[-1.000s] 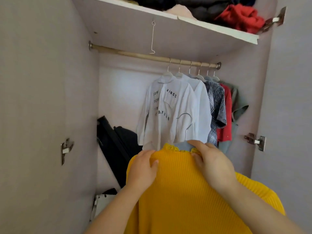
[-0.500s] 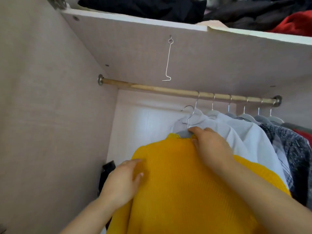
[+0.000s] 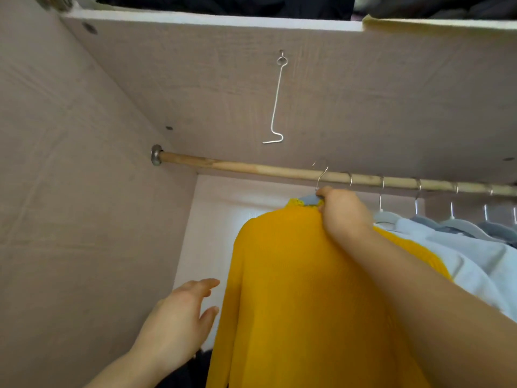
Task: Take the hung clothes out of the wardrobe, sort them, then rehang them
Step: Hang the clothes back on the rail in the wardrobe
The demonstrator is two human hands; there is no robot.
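Bare rod (image 3: 237,166) left of the yellow sweater (image 3: 293,289), packed hangers (image 3: 458,226) and shirts (image 3: 475,261) rightward.

1. You are looking into a home wardrobe (image 3: 84,205), pale laminate inside, with a shelf (image 3: 363,93) overhead.
2. A wooden rail (image 3: 251,167) carries hangers (image 3: 386,217) with shirts (image 3: 461,256).
3. Dark clothes (image 3: 223,2) lie piled on the shelf.

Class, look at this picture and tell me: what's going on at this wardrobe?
A person holds a yellow sweater up at the wooden rail. The right hand grips its grey hanger at the collar; whether the hook sits on the rail is unclear. The left hand is open, off the sweater. To the right hang other clothes.
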